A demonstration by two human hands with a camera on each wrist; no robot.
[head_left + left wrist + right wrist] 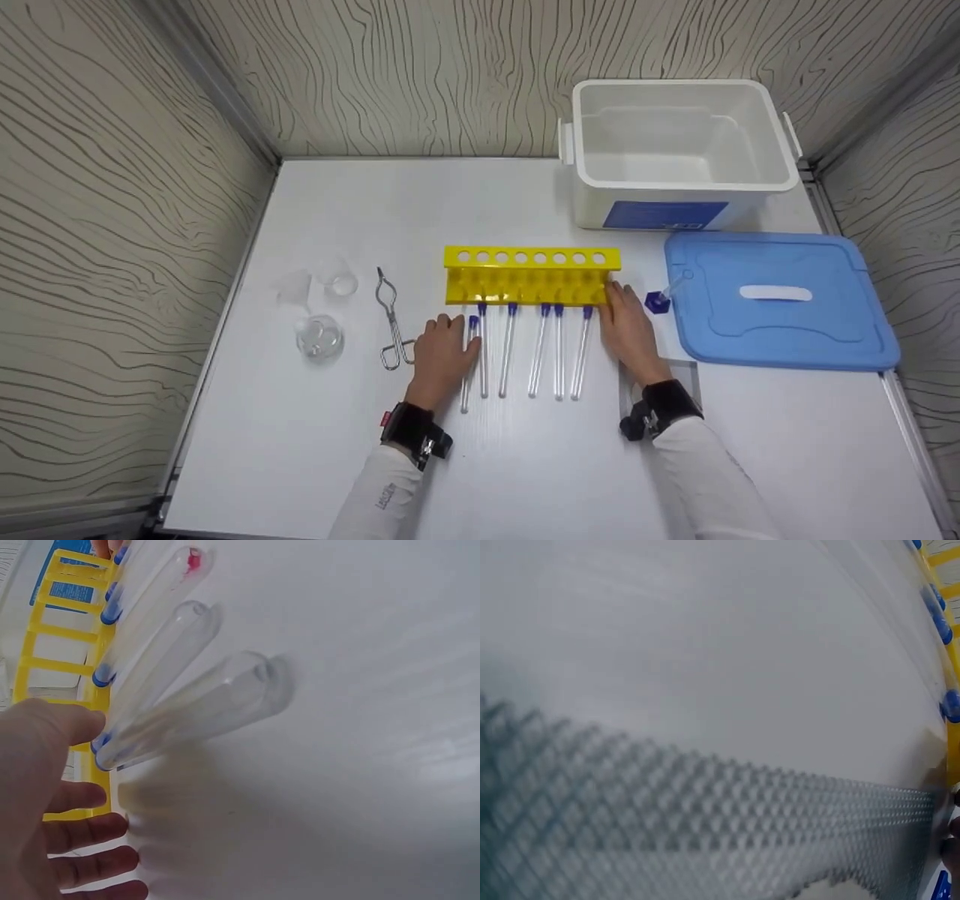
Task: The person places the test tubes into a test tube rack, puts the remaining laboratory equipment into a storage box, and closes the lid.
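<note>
A yellow test tube rack (532, 259) with a row of round holes stands mid-table. Several clear test tubes (504, 360) with blue-purple caps lie side by side in front of it, caps towards the rack. My left hand (442, 356) is beside the leftmost tube (202, 709), fingers spread and thumb apart in the left wrist view, holding nothing. Another tube there has a red spot near its rounded end. At the rack's right end, the fingertips of my right hand (630, 326) touch it with fingers extended. Only a sliver of those fingers shows in the right wrist view.
Metal tongs (388, 307), a funnel (292, 287), a small beaker (341, 282) and a round glass vessel (320, 337) are at left. Wire gauze (686, 371) lies under my right wrist. A blue-footed cylinder (658, 302) touches the blue lid (780, 330); behind stands a white bin (682, 184).
</note>
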